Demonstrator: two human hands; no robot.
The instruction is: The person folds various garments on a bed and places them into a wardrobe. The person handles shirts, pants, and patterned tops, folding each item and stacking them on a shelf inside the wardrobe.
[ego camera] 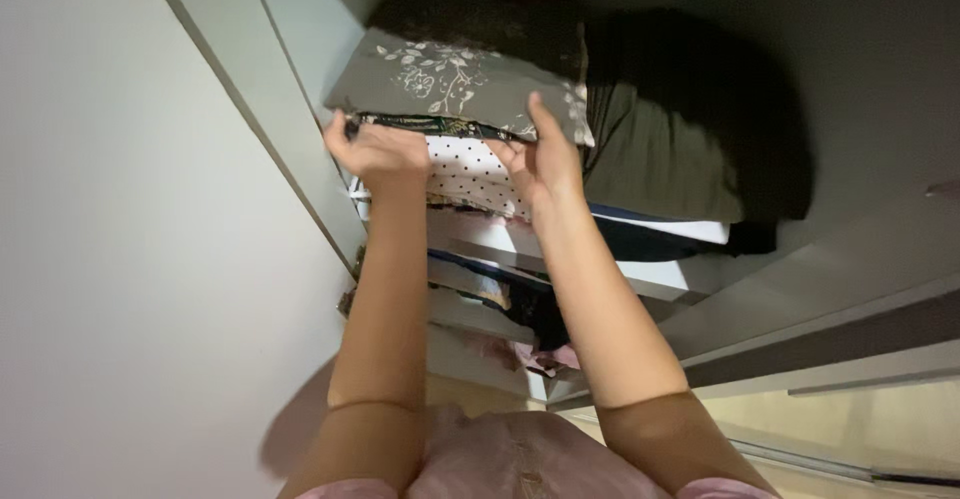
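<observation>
Grey folded cloth (455, 84) with a pale floral and leaf print, topmost in the stack. White fabric (470, 174) scattered with small dark dots beneath it. Black garment (700, 89) draped over dull olive-grey cloth (665, 164) alongside. Pale grey wardrobe frame (260, 69) and white shelves (650, 279). Pink clothing (520, 459) lowest in view.
</observation>
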